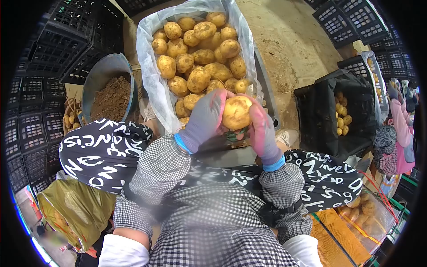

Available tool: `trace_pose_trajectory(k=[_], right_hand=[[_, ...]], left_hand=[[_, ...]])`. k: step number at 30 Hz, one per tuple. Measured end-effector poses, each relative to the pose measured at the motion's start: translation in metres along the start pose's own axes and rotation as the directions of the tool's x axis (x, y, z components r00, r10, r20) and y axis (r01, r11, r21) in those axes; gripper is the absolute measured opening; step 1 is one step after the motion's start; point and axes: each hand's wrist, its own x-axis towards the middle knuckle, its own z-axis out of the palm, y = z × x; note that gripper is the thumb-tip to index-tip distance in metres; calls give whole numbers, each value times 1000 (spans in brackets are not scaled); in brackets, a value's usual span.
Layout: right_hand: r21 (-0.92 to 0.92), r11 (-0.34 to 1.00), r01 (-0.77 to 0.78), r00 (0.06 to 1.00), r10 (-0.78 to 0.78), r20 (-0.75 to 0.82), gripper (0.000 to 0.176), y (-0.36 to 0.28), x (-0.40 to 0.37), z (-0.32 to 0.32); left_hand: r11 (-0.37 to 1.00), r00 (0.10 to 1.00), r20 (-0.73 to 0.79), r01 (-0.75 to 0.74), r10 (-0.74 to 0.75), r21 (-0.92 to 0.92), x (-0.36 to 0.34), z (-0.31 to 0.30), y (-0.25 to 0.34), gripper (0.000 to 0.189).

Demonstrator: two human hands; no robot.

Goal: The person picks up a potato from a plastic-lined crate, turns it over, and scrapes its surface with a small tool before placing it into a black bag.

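A yellow-brown potato (237, 113) with dark soil patches is held up between my two gloved hands. My left hand (203, 116), in a grey and pink glove, grips its left side, and some of those fingers are hidden behind it. On the right, my right hand (263, 131) presses fingers and thumb against the potato. Just beyond my hands stands a crate lined with a white sheet (149, 49), full of loose potatoes (199, 79).
At the left, a bucket (94, 73) holds brown soil (112, 99). Black plastic crates (58, 38) are stacked beside it. To the right sits a black-lined crate (318, 115) with several potatoes. A person in pink (402, 129) is at the far right.
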Motion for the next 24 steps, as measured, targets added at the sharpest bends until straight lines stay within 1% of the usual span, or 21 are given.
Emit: trace_pose_trajectory(k=[2, 3, 5, 6, 7, 10, 12, 13, 16, 17, 19, 21, 22, 23, 24], right_hand=[[-195, 976, 93, 996, -91, 17, 56, 13, -1, -1], [-196, 980, 47, 999, -44, 23, 57, 8, 0, -3], [69, 992, -108, 994, 107, 18, 57, -3, -3, -7], [332, 921, -205, 978, 205, 36, 57, -9, -5, -7], [567, 774, -283, 954, 290, 80, 57, -12, -7, -6], [647, 748, -149, 965, 254, -71, 57, -4, -4, 5], [554, 825, -112, 985, 166, -49, 55, 2, -2, 1], [532, 840, -102, 989, 142, -34, 55, 2, -3, -1], [521, 848, -100, 994, 110, 12, 55, -20, -1, -4], [549, 830, -100, 993, 120, 0, 52, -19, 0, -4], [601, 794, -94, 991, 133, -21, 49, -17, -1, -4], [646, 760, -77, 990, 132, -38, 50, -14, -3, -2], [666, 743, -64, 991, 126, -46, 51, -14, -2, -2], [617, 784, -63, 995, 94, -18, 54, -17, -3, -3], [565, 823, -59, 998, 63, 13, 56, -24, -2, -5]], left_hand=[[1000, 1000, 23, -13, 13, -10, -3, 0, 10, 47], [998, 997, 37, -63, 62, 26, -5, -1, 11, 48], [994, 996, 60, -67, 62, 86, -7, 5, 14, 51], [993, 998, 62, -20, 13, 113, -8, 9, 15, 54], [990, 997, 62, 26, -35, 141, -8, 12, 16, 59], [907, 971, 123, -237, 207, 348, -6, 12, 9, 82], [950, 979, 102, -195, 175, 242, -7, 14, 7, 85], [967, 983, 94, -174, 159, 187, -7, 15, 8, 86], [991, 981, 152, -125, 118, 37, -7, 12, 20, 80], [994, 982, 174, -59, 75, -97, -7, 10, 20, 79], [932, 971, 237, 87, -1, -352, -7, 6, 23, 79], [948, 967, 244, 139, -68, -286, -5, -1, 38, 73], [964, 972, 226, 114, -58, -241, -5, -1, 39, 69], [977, 977, 209, 89, -47, -194, -4, -1, 40, 66], [991, 985, 174, 13, 11, -133, -4, 3, 34, 62]])
